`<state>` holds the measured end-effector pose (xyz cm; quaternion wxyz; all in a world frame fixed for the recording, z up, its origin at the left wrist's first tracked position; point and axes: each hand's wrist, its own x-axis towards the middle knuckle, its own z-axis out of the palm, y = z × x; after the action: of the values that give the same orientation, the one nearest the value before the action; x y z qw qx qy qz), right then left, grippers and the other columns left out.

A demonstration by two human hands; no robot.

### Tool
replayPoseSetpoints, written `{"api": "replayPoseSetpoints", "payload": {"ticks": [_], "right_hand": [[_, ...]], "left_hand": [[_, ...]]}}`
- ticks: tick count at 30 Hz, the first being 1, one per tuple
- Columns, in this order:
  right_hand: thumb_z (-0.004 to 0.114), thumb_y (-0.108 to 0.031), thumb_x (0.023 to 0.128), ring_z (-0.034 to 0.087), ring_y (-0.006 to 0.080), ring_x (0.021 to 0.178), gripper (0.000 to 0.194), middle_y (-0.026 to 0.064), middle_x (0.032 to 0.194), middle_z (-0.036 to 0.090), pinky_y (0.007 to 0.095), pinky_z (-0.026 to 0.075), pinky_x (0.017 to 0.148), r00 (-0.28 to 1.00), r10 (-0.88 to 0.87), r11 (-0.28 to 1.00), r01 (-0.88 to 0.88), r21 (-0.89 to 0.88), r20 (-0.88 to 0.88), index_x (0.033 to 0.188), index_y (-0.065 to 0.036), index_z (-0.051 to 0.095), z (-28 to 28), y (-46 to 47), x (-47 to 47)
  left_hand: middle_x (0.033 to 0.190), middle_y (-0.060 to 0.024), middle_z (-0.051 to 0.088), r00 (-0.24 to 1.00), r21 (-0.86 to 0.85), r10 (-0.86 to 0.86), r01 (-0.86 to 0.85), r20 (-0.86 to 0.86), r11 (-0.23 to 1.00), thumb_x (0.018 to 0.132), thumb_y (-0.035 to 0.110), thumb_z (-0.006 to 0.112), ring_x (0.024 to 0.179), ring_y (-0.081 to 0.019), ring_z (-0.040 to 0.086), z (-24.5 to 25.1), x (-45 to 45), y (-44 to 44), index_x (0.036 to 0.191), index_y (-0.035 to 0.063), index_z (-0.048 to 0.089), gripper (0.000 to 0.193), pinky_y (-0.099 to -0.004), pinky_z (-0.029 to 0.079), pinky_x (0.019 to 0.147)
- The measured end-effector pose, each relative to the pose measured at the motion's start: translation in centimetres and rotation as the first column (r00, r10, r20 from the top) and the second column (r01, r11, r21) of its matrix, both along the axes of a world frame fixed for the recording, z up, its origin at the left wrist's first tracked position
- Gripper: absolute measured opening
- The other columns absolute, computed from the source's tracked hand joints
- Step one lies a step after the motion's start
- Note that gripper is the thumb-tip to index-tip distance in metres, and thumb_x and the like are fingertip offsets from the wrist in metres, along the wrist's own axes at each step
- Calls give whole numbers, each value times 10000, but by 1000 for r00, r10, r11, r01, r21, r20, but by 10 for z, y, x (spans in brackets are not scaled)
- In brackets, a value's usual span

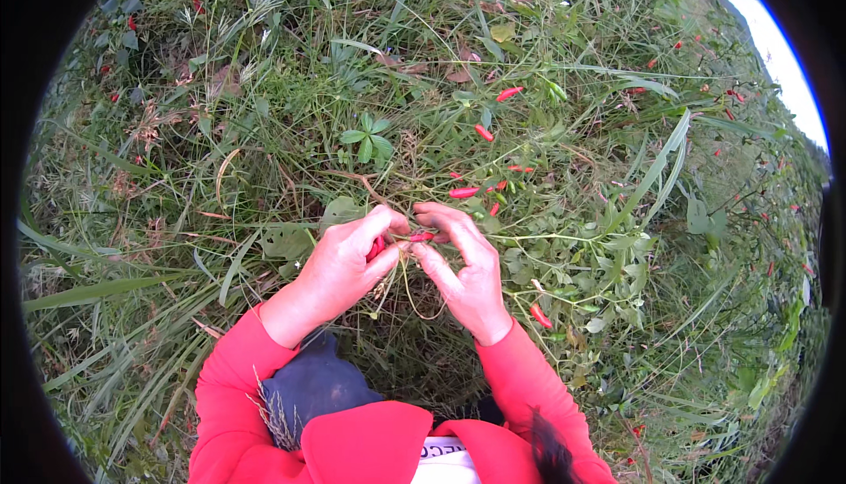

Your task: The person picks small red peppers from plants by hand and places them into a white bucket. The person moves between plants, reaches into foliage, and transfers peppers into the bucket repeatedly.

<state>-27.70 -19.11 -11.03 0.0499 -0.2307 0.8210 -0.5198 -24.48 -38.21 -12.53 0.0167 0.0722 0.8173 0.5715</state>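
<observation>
My left hand (347, 256) is closed around red chili peppers (375, 248), which show between its thumb and curled fingers. Close beside it, my right hand (462, 263) has thumb and fingers around another red chili pepper (422, 237), and the fingertips of both hands nearly meet there. Thin stems hang below the fingertips. Just beyond my right hand, more red chilies (464, 193) and small green ones grow on a chili plant (581, 246), whose leafy branches spread to the right. One red chili (540, 315) hangs right of my right wrist.
Tall grass and weeds (165, 286) surround the plant. Long grass blades (661, 167) arch over the branches at the right. Further red chilies (131, 23) dot the growth at the upper left and far right. A dark-clothed knee (317, 381) is below my left forearm.
</observation>
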Motion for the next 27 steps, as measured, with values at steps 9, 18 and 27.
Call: {"api": "replayPoseSetpoints", "payload": {"ticks": [9,18,27], "right_hand": [[582,-54,1005,649,122,1016,193,93,1201,680,254,517,844,976,-55,973,99,-207,210,1158,10,679,-22,10,2],[555,-79,1024,689,119,873,159,67,1044,718,244,531,748,890,-103,965,198,-172,444,1060,13,680,-28,22,15],[484,-106,1062,647,106,718,182,78,915,689,230,511,636,894,-181,895,323,-308,410,1111,11,615,-24,23,19]], "left_hand": [[1007,-101,728,939,475,56,-222,339,851,935,19,646,567,-15,505,-5,-4,-15,1024,39,559,126,-177,421,518],[1070,-159,649,936,852,22,-328,350,409,962,90,593,503,-14,403,-27,-17,-22,952,68,525,72,-161,311,441],[742,-7,505,909,930,-246,-279,337,241,1035,115,521,521,-26,393,-10,-18,-16,1414,26,444,397,-164,331,468]]}}
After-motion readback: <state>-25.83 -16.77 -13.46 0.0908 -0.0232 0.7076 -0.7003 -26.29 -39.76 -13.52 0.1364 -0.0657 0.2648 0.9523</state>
